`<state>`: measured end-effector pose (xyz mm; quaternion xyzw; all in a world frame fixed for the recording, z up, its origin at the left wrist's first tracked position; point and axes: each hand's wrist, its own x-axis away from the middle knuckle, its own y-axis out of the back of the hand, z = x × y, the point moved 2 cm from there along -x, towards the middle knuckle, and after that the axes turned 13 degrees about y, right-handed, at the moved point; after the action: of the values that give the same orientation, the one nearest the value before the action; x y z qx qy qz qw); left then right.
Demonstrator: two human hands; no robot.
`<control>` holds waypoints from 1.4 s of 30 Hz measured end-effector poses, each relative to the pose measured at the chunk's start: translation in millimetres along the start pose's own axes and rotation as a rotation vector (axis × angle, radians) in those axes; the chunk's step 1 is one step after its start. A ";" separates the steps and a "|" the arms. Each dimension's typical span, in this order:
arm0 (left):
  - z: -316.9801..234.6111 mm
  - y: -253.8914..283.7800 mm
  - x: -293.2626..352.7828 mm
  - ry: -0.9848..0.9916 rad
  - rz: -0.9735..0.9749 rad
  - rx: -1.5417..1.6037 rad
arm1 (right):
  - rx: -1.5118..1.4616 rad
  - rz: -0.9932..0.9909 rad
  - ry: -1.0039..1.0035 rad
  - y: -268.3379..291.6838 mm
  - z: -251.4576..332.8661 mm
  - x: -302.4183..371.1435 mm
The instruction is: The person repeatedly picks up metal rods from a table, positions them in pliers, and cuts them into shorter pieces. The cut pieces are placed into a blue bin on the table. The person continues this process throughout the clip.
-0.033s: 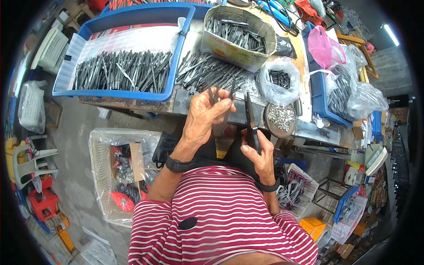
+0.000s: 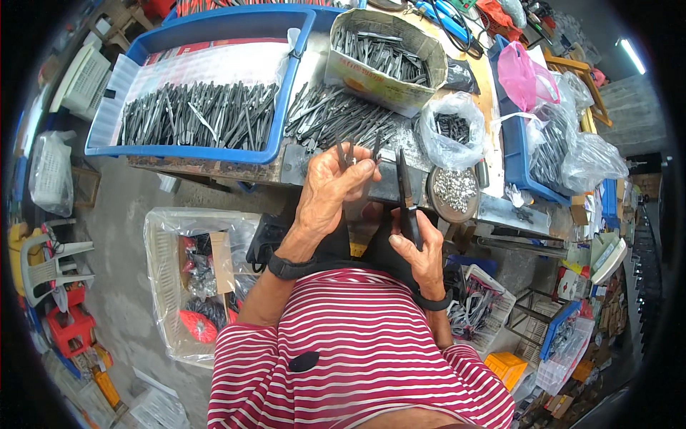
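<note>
Nothing plainly shifted since the earlier frame; both hands and the pieces about them match it. Left hand [image 2: 330,184] raised at the bench edge, just in front of a loose pile of dark strips [image 2: 336,118]. Its thumb is bent in against the curled fingers, little gap showing, with thin dark metal pieces [image 2: 377,146] jutting up from the grip; exact count cannot be told. Right hand [image 2: 420,252] lower, fingers folded round the handle of a dark pliers-like tool [image 2: 410,227], points upward; underside of the grip hidden. Tool tips stand near the left hand's pieces, apparently apart from them.

Step in hand, by judgement: working the held pieces one hand against the other. Next move would call for a steady left pinch and careful lining-up of the tool tips with a piece.

Right of the hands, a round dish [image 2: 437,211] of small silver parts [image 2: 455,189]; just beyond it, a clear bag [image 2: 446,151] with dark bits inside. Beyond the pile, a cardboard box [image 2: 379,82] of more strips; to the left, a blue tray [image 2: 186,151], also well stocked.
</note>
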<state>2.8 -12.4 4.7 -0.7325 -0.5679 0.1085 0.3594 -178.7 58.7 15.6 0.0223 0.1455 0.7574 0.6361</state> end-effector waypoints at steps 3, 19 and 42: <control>1.0 -0.9 2.3 -0.006 -0.006 0.010 | 0.060 -0.033 0.026 -0.1 2.0 0.7; 4.5 1.5 5.4 0.075 -0.002 0.196 | 0.545 -0.090 0.412 -7.9 -1.0 -8.4; 14.1 -4.4 7.1 -0.065 0.003 0.203 | 0.590 -0.068 0.450 -11.8 -7.1 -5.5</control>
<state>-6.1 0.2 -0.8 -0.6891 -0.5642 0.1898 0.4132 -167.9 53.8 6.7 0.0328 0.4944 0.6474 0.5791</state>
